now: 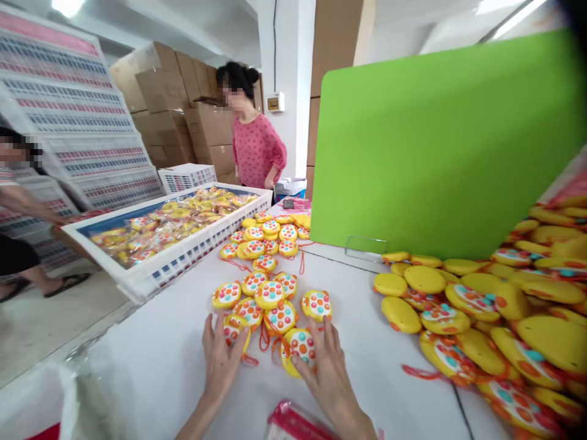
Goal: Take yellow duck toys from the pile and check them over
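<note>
My left hand [220, 357] has its thumb and fingers around a yellow toy [233, 330], shaped like a small animal, with coloured round dots on a white face. My right hand [331, 373] grips a similar dotted toy [300, 343] between thumb and fingers, on the table. Another toy [316, 304] lies just beyond its fingertips. Between and ahead of my hands sits a cluster of the same toys [270, 294], dotted sides up, some overlapping. Orange-red cord loops [264, 337] hang from several of them.
A large heap of toys [481, 305] lies at right, beside an upright green board [426, 153]. At left stands a white crate [183, 263] of bagged toys. Pink packaging [298, 421] lies near me. A person in pink [257, 150] stands beyond; another person [22, 201] is far left.
</note>
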A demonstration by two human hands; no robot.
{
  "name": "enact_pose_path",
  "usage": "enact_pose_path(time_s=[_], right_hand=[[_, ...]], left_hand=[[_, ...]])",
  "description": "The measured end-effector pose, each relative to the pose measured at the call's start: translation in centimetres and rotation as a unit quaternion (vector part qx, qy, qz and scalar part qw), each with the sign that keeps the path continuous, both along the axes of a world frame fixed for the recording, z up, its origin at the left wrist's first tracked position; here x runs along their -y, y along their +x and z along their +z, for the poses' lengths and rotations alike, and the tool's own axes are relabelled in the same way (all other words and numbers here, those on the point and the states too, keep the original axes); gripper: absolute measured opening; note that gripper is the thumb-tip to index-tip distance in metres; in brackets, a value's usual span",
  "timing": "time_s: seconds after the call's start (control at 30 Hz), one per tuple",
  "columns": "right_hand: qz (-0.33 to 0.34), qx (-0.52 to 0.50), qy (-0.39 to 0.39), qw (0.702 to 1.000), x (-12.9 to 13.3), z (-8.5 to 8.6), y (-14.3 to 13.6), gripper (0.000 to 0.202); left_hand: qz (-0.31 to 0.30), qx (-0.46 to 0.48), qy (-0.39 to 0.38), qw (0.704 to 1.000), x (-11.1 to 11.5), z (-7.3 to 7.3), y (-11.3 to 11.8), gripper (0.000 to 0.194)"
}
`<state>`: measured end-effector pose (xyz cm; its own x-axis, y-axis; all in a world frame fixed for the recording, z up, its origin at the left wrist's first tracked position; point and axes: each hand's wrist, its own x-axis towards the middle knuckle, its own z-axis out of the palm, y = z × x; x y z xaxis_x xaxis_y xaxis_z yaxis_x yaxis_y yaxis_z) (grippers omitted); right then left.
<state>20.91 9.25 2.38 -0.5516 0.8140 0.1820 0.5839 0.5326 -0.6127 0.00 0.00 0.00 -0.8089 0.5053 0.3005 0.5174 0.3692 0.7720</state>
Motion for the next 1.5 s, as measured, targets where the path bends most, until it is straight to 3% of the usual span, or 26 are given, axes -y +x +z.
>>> enact_pose_path(time_s=[0.1,0.17,0.4,0.5,0.6,0.73,0.87,1.0,1.1,1.23,1.37,1.5], right_hand=[[-0.018,0.035,0.004,0.999,-0.9,-2.4,-2.4,0.070],[-0.006,0.040,0.026,0.999,-1.4,-3.0,-4.1,0.069],[0.016,0.053,0.009,0.998,-4.5,-0.9,-11.4,0.058],[0.033,0.029,-0.006,0.999,-5.6,-0.7,-12.2,0.057],[0.053,-0.061,0.009,0.997,-6.3,-1.6,-9.4,0.051],[-0.042,-0.177,-0.021,0.983,-7.6,-2.8,-2.3,0.049],[-0.134,-0.184,-0.079,0.971,-9.3,-3.5,3.5,0.055],[-0.159,-0.180,-0.069,0.968,-10.2,-4.5,5.7,0.058],[-0.145,-0.188,-0.068,0.969,-10.1,-4.8,5.9,0.055],[-0.133,-0.130,-0.040,0.982,-10.6,-4.3,5.7,0.051],[-0.170,-0.047,-0.013,0.984,-12.7,-3.9,4.1,0.045],[-0.161,-0.010,-0.001,0.987,-15.1,-4.0,2.4,0.042]], left_hand=[[-0.021,-0.067,-0.005,0.998,-1.0,-0.9,-0.6,0.066],[-0.032,-0.088,-0.008,0.996,-1.9,-1.4,-0.9,0.063],[-0.039,-0.127,-0.012,0.991,-5.1,-2.3,-2.6,0.066],[-0.037,-0.110,0.008,0.993,-5.7,-2.3,-3.2,0.065],[-0.035,-0.066,0.035,0.997,-5.5,-2.0,-3.3,0.062],[0.021,0.010,0.052,0.998,-5.1,-1.6,-3.3,0.061],[0.067,0.046,0.070,0.994,-5.0,-2.2,-3.7,0.060],[0.088,0.031,0.086,0.992,-4.8,-2.6,-3.6,0.058],[0.068,-0.019,0.084,0.994,-4.7,-1.5,-3.4,0.051],[-0.040,-0.115,0.042,0.992,-6.6,2.5,-4.1,0.044],[-0.192,-0.171,-0.055,0.965,-12.3,6.1,-5.4,0.039],[-0.255,-0.192,-0.150,0.936,-20.0,7.1,-7.0,0.055]])
